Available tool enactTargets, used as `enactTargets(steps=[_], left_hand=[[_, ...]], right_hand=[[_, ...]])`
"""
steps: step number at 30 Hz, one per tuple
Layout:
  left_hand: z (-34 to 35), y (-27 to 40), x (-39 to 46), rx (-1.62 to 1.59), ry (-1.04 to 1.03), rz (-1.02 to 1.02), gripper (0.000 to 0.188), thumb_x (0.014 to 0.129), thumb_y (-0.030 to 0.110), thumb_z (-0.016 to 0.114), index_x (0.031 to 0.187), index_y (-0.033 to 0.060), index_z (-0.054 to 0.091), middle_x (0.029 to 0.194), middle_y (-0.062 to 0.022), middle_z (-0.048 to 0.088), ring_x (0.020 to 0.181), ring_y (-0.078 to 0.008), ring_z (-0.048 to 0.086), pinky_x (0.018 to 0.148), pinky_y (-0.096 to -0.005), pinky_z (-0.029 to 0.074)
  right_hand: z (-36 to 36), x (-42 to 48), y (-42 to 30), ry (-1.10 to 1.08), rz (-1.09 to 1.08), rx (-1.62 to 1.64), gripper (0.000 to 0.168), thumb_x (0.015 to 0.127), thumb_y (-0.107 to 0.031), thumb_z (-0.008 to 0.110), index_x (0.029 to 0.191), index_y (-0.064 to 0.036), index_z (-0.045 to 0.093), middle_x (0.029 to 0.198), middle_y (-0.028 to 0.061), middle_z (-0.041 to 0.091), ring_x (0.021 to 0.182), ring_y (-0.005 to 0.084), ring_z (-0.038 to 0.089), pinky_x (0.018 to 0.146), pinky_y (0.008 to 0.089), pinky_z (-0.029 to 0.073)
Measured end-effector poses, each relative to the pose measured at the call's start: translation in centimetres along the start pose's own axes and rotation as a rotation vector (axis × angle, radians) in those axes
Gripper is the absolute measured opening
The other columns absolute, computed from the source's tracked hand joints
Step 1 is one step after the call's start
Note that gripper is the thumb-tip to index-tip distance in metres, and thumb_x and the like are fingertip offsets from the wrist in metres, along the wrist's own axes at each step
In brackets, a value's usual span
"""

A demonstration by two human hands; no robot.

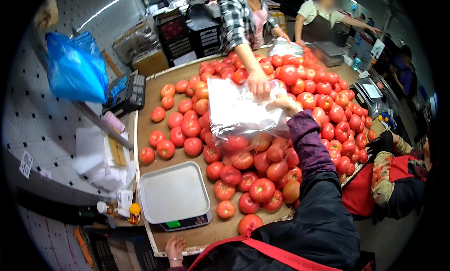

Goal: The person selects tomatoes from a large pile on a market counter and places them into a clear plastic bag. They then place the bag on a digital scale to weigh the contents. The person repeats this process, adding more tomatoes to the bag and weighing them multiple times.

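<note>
A stack of clear plastic bags [233, 111] lies over a heap of red tomatoes [262, 190]. My right hand [285, 104], reaching across the tomatoes in a purple sleeve, grips the right edge of the bags; its fingertips are partly hidden by glare and folds. Just left of it, a co-worker's hand [258, 84] presses on the same bags. My left hand [174, 248] rests at the near table edge, a bracelet on its wrist, fingers loosely bent and holding nothing. In front of it stands a digital scale with a grey tray [174, 191].
Tomatoes spread over the wooden tabletop [151, 176], which has a raised white rim. A blue plastic bag [77, 67] hangs at left. Across the table are a co-worker in a checked shirt [235, 17] and another person [316, 21]; someone in a red apron [365, 190] stands right.
</note>
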State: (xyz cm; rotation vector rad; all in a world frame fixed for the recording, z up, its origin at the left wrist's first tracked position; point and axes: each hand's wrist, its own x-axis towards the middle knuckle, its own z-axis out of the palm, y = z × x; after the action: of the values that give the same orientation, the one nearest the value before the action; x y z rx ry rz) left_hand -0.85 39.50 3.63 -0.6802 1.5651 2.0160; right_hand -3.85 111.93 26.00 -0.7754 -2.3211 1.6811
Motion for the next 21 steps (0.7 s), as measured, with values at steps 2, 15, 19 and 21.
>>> enactTargets(steps=[2,15,19,21], left_hand=[[2.3,1.0,-0.2,0.071,-0.047,-0.042,0.032,0.089,0.009,0.049,0.121,0.0009,0.049,0.096,-0.0209,0.065,0.079,-0.0301,0.066,0.063,-0.035,0.054],[6.6,0.6,4.6,-0.185,-0.302,-0.263,0.023,0.088,0.014,0.049,0.093,-0.0076,0.056,0.111,-0.0279,0.06,0.108,-0.0383,0.058,0.095,-0.0437,0.046],[9.7,2.2,7.1,-0.228,-0.397,-0.19,0.018,0.086,0.011,0.05,0.09,-0.0052,0.057,0.101,-0.024,0.064,0.095,-0.0335,0.063,0.084,-0.0395,0.051],[8.4,2.6,9.6,-0.182,-0.436,-0.134,0.021,0.087,0.01,0.05,0.096,-0.0075,0.057,0.096,-0.0216,0.065,0.091,-0.0312,0.064,0.08,-0.0366,0.053]], right_hand=[[-1.2,0.7,3.1,-0.009,-0.062,0.189,0.022,0.07,-0.005,0.066,0.091,-0.001,0.064,0.079,0.0024,0.062,0.071,0.012,0.058,0.065,0.0264,0.046],[-2.1,-15.4,-11.0,0.35,-0.313,-0.089,0.032,0.079,-0.01,0.063,0.107,0.004,0.061,0.094,0.0061,0.066,0.08,0.0133,0.059,0.074,0.0255,0.046],[-2.0,-20.6,-13.2,0.426,-0.408,-0.155,0.027,0.082,-0.014,0.065,0.104,0.002,0.063,0.091,0.0051,0.066,0.081,0.012,0.059,0.075,0.0255,0.045],[-0.5,-22.6,-13.9,0.426,-0.443,-0.167,0.021,0.083,-0.013,0.065,0.098,0.002,0.065,0.089,0.0015,0.066,0.079,0.0101,0.057,0.074,0.025,0.044]])
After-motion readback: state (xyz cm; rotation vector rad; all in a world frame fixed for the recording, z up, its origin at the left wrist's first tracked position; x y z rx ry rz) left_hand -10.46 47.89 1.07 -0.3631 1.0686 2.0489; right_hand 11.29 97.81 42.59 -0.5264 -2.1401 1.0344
